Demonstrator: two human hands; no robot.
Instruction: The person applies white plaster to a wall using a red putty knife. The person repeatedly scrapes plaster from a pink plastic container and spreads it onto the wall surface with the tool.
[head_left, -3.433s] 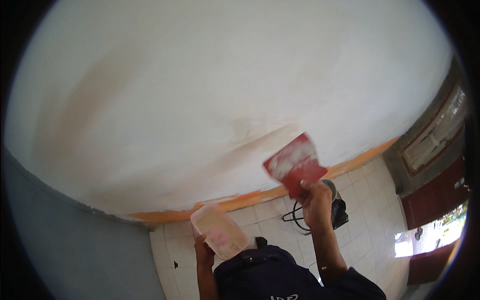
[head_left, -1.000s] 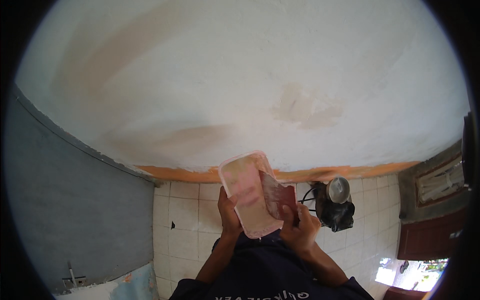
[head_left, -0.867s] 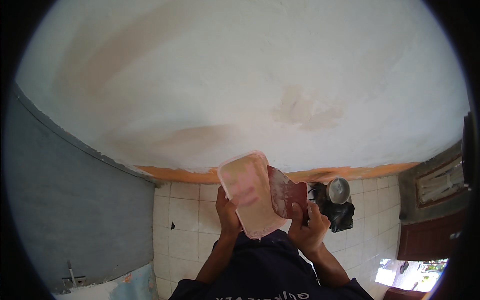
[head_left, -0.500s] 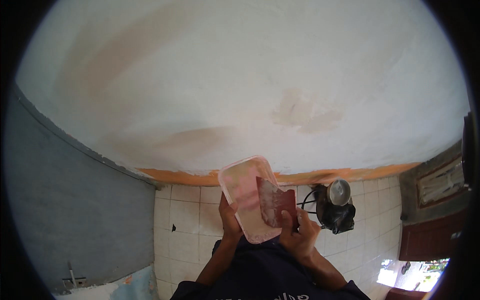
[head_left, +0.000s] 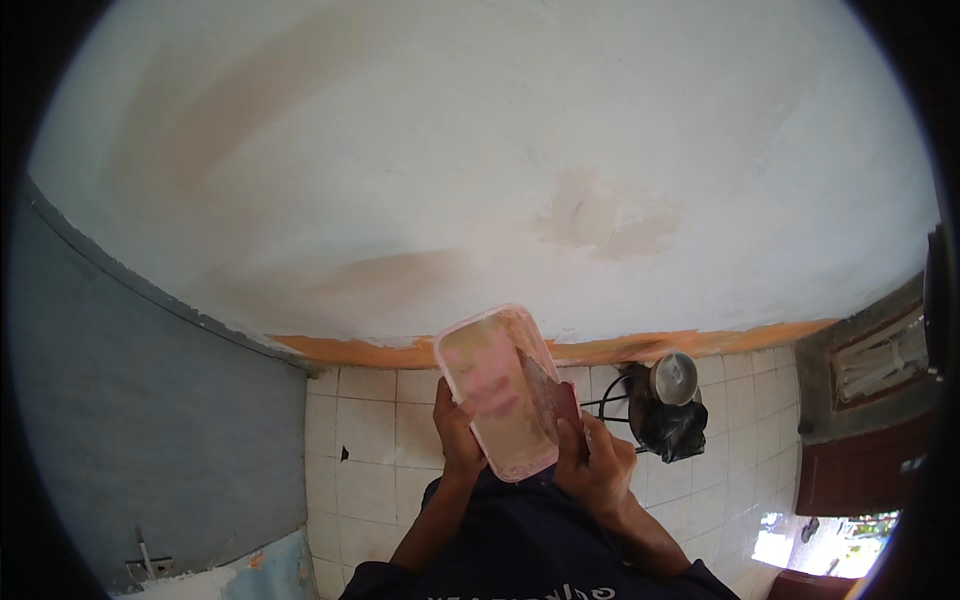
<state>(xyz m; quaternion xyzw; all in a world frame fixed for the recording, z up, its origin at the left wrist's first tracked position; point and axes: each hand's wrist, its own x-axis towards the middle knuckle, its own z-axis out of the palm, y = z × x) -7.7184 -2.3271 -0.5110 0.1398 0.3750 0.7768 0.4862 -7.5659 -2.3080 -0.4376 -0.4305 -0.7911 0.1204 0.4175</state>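
My left hand (head_left: 460, 432) grips the left rim of a shallow pink plastic tray (head_left: 466, 327), thumb over the edge. Beige paste is smeared across the tray's inside, with pink showing through. A flat dark red putty scraper (head_left: 566, 402) is pinched in my right hand (head_left: 597, 462), and whitish paste coats its blade. The blade stands tilted inside the tray along its right wall. Ahead rises a white wall with a damp-looking beige patch (head_left: 607, 215) on it.
Behind my right hand, a metal bowl (head_left: 675, 378) and a black plastic bag (head_left: 672, 430) rest on a dark stool. White floor tiles (head_left: 367, 420) lie below. A grey wall (head_left: 170, 390) stands left, and a brown door (head_left: 855, 470) is at the right.
My right hand has turned the scraper, so its broad face now shows narrower and sits closer to the tray's right wall. The tray has shifted slightly upward in view.
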